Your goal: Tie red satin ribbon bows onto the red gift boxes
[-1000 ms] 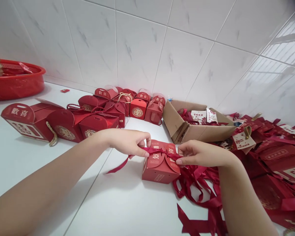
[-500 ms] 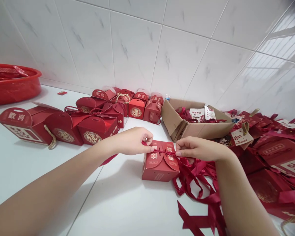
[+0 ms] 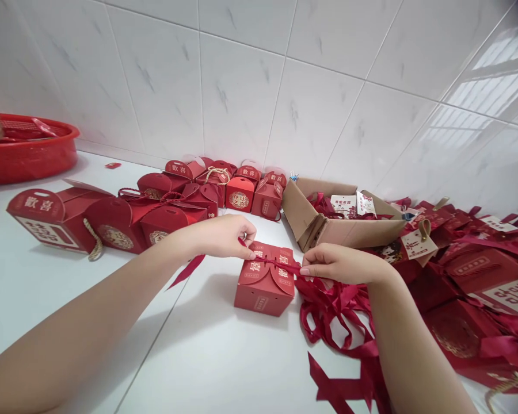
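A small red gift box [image 3: 263, 293] with pale printed characters stands on the white tabletop in front of me. A dark red ribbon [image 3: 276, 264] runs across its closed top flaps, passing through the slots. At the box's left edge, my left hand [image 3: 228, 237] pinches one side of the ribbon, and a loose tail hangs past the wrist. My right hand [image 3: 336, 263] pinches the other side just off the box's right edge. Beneath and beyond that hand lies a tangle of red ribbon strips [image 3: 341, 322].
Finished-looking red boxes [image 3: 116, 224] stand in rows at the left and along the tiled wall. Behind the right hand is an open cardboard carton [image 3: 358, 233] holding tags. More ribboned boxes [image 3: 457, 333] crowd the right. A red basin [image 3: 30, 158] stands far left, with another person's hand at it.
The gift box has shifted slightly left and turned a little, with both my hands moving along with it. The ribbon stays pinched on both sides.
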Action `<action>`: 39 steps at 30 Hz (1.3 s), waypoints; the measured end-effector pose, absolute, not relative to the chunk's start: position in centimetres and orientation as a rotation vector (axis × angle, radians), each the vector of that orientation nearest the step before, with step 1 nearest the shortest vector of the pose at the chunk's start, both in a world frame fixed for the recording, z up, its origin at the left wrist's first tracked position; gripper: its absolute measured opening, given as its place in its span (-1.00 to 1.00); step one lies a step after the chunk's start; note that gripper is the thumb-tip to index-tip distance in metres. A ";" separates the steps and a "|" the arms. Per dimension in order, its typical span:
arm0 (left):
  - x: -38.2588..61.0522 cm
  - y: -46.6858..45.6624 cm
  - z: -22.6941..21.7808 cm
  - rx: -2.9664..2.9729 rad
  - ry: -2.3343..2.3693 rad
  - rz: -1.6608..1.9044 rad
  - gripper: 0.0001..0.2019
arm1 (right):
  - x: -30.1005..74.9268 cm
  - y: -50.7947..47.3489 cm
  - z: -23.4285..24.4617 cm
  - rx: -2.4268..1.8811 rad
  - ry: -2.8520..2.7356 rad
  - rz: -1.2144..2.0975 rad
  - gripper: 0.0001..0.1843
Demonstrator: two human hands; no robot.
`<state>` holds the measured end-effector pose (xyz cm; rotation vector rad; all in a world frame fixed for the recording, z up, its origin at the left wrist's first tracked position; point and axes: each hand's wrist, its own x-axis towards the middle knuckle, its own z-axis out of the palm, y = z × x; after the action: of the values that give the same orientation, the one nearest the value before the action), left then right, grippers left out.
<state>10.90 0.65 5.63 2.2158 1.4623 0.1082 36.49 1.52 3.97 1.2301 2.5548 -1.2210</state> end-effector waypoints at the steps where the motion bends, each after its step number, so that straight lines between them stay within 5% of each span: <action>1: 10.7 0.6 5.7 2.216 1.486 0.103 -0.72 | 36.5 1.4 4.1 1.229 2.552 -1.303 -0.61; 8: 11.3 -0.8 5.9 2.337 1.412 0.414 -0.80 | 36.5 0.8 4.5 1.008 2.569 -2.269 -0.79; 15: 13.0 -2.1 5.2 2.265 1.276 0.636 -0.81 | 34.7 0.1 4.3 0.970 2.547 -2.652 -0.83; 28: 12.9 -1.9 5.2 2.335 1.439 0.765 -0.93 | 33.3 -0.3 3.1 1.318 2.547 -2.069 -0.64; 35: 11.6 -1.9 6.0 2.431 1.442 0.637 -0.87 | 31.4 -0.2 1.7 1.468 2.661 -2.024 -0.59; 39: 9.8 -1.3 6.2 2.340 1.500 0.384 -0.67 | 31.4 -0.4 1.7 1.523 2.694 -1.931 -0.57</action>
<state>9.80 -1.27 6.16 2.3401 1.5003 0.3840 31.38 -0.35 1.66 1.5234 2.6940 -1.9311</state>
